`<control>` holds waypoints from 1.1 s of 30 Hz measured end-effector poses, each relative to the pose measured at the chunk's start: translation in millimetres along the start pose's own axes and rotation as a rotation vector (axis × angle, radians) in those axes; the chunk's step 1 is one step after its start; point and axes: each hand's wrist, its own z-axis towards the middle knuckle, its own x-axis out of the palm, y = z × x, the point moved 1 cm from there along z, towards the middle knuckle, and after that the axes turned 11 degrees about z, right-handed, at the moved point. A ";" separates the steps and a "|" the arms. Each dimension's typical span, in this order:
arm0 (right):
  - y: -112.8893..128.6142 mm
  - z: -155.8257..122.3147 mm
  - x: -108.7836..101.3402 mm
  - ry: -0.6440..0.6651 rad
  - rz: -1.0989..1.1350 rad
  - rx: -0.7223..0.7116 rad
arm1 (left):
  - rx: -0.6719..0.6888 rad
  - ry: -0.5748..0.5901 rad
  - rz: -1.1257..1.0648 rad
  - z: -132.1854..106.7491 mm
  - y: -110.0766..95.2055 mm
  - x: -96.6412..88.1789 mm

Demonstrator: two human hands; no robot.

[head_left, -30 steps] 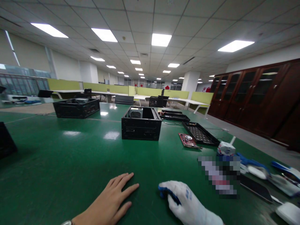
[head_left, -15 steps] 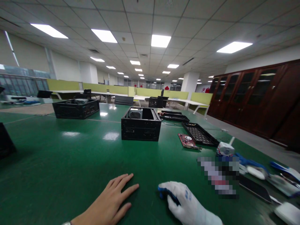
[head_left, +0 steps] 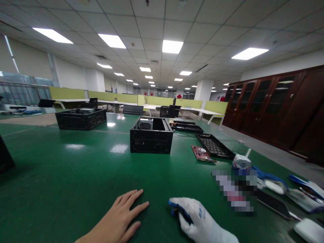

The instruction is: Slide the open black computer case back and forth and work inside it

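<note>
My bare left hand (head_left: 118, 219) lies flat on the green table (head_left: 63, 182), fingers spread, holding nothing. Beside it my right hand (head_left: 199, 221), in a white glove with blue fingertips, rests on the table with its fingers curled under; nothing shows in it. Straight ahead stands an open black computer case (head_left: 151, 136) with a fan visible inside. To its right lie a red circuit card (head_left: 201, 153) and a black perforated side panel (head_left: 215, 145).
A second black case (head_left: 81, 118) stands at the back left, and a dark object (head_left: 5, 158) at the left edge. White and blue gloves (head_left: 286, 189) and a small white box (head_left: 241, 162) lie at the right. Wooden cabinets (head_left: 275, 104) line the right wall.
The view has dropped and shifted slightly, so the hands sit lower in frame. Both hands stay resting on the table.
</note>
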 end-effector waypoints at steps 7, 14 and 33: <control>4.3 2.4 -2.6 -0.054 -0.024 -0.093 | -0.022 -0.003 -0.050 -1.8 -0.5 -2.1; 3.0 1.1 -1.2 -0.107 -0.029 -0.154 | -0.004 0.049 0.038 1.0 0.5 -2.1; 13.5 7.8 -10.8 -0.029 0.101 0.205 | 0.029 -0.053 0.057 0.3 13.3 17.4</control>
